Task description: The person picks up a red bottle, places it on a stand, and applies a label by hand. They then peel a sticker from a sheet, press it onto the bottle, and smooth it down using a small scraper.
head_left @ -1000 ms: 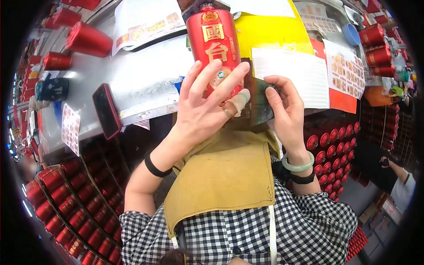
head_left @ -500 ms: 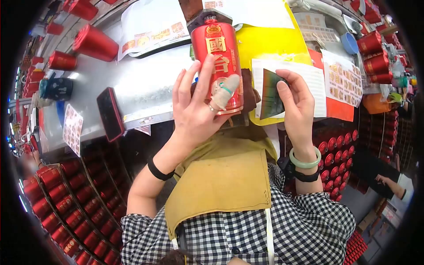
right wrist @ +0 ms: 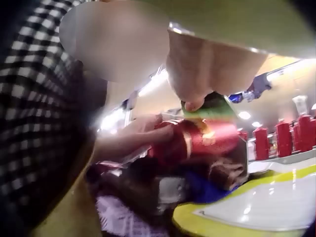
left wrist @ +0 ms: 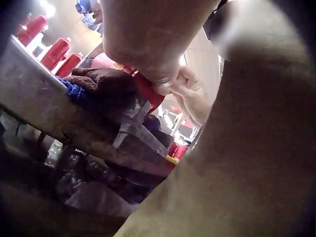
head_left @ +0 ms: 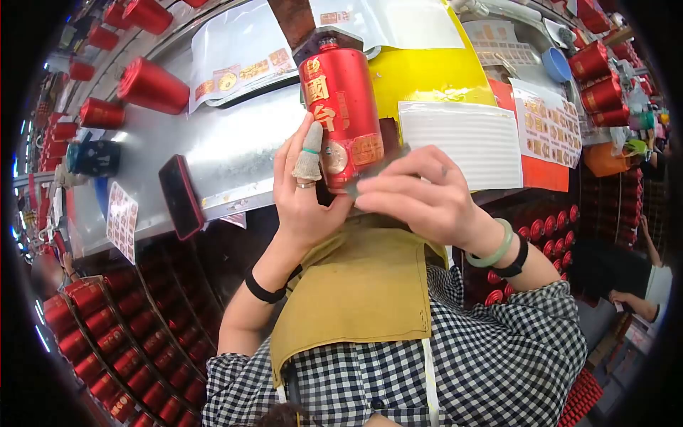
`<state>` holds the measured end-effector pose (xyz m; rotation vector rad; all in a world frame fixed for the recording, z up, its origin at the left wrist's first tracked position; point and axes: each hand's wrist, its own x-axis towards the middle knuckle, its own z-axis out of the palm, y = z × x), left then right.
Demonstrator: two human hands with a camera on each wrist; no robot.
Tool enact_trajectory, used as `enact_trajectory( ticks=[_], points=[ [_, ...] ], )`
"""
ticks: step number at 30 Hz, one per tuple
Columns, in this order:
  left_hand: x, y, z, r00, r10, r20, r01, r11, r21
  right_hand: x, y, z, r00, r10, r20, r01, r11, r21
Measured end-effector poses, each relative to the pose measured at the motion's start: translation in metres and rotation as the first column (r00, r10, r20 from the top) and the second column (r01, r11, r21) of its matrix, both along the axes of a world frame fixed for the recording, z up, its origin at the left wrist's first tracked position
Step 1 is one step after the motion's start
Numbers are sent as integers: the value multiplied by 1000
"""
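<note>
A red bottle [head_left: 353, 99] with gold characters lies on its back, neck pointing away, in the head view. My left hand [head_left: 304, 196] holds its lower left side, fingers along the body and thumb by the base; one finger wears a beige cot with a green band. A round gold seal [head_left: 334, 155] and a gold label [head_left: 368, 148] show near the base. In my right hand [head_left: 430, 199] I pinch a thin dark green scraper [right wrist: 215, 106], laid against the bottle in the right wrist view. The head view blurs it and my fingers mostly hide it.
A phone [head_left: 181, 196] and a sticker sheet [head_left: 122, 222] lie left on the metal table [head_left: 242, 139]. White sheets [head_left: 459, 146] cover a yellow board [head_left: 427, 75] at right. Red bottles [head_left: 153, 85] stand behind; racks of them [head_left: 135, 334] fill the space below.
The bottle has rolled leftward, bringing its side label into view. My left hand shifted to its left side. My right hand moved the scraper from the right of the bottle to its lower end.
</note>
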<state>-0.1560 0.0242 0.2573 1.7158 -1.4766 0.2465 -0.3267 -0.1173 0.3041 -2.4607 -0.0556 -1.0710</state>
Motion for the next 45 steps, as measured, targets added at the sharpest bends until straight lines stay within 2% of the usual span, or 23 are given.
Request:
enact_trajectory(
  ticks=[2,4,5,6,8,9,11,15,19,23,25,26,27,29,30,32,35,36,38,39,41,43,45],
  points=[
    [0,2,0,1000,-19,-25,19,1000,3,-2,-2,15,996,68,-58,-68,998,11],
    [-5,0,3,981,-31,-194,31,1000,-3,-2,-18,30,1000,-7,-20,8,999,48],
    [-7,0,6,981,-32,-193,32,999,-3,-3,-25,34,997,-66,-30,67,996,52],
    [-8,0,11,995,-24,-97,27,999,29,-1,-29,33,997,-66,-29,67,996,52],
    [-10,5,11,991,20,133,-26,999,44,5,-35,32,964,-225,138,226,974,13],
    [-8,6,7,991,20,135,-26,999,44,4,-36,33,964,-225,139,225,974,14],
    [-3,8,2,937,3,351,22,997,-67,1,-36,34,961,-242,132,238,970,43],
    [-2,9,-5,964,50,260,-30,996,-81,-2,-38,32,957,-262,123,260,965,34],
    [-11,1,8,942,37,335,-44,999,12,3,-36,31,954,-271,125,263,962,79],
    [-5,-7,18,965,82,248,-99,993,58,11,-37,24,963,-243,118,237,969,64],
    [-4,-4,13,971,51,233,-64,997,46,15,-38,15,980,-171,103,181,978,-100],
    [-8,-3,12,988,86,131,-87,996,4,17,-28,8,987,-144,72,153,978,-140],
    [-10,-3,11,993,115,27,-114,993,-36,18,-15,4,996,-76,42,80,990,-119],
    [-10,-3,14,988,142,51,-144,989,24,12,5,6,997,60,-56,-65,993,-103],
    [-8,-3,10,995,96,-40,-96,995,17,15,4,7,997,59,-57,-64,993,-102],
    [-12,-5,3,971,61,-229,-63,998,-3,27,-10,13,989,-98,-115,99,995,3],
    [-12,-3,9,970,57,-238,-53,998,25,43,-50,11,957,-247,152,278,930,-239],
    [-13,-3,7,940,38,-338,-38,999,4,42,-39,8,980,-167,110,187,959,-211],
    [-6,2,3,965,41,-259,-36,999,26,37,-4,1,998,15,56,-3,979,-203],
    [-5,4,1,982,39,-187,-29,998,57,37,-3,0,998,3,59,8,984,-180],
    [-9,2,-1,972,52,-230,-35,996,80,39,-12,0,997,-80,-22,79,995,-61],
    [-12,-1,4,946,22,-323,-16,1000,19,42,-43,16,966,-258,9,255,948,-191],
    [-9,0,3,954,15,-299,-15,1000,3,43,-39,13,955,-280,100,296,930,-219]
  ],
)
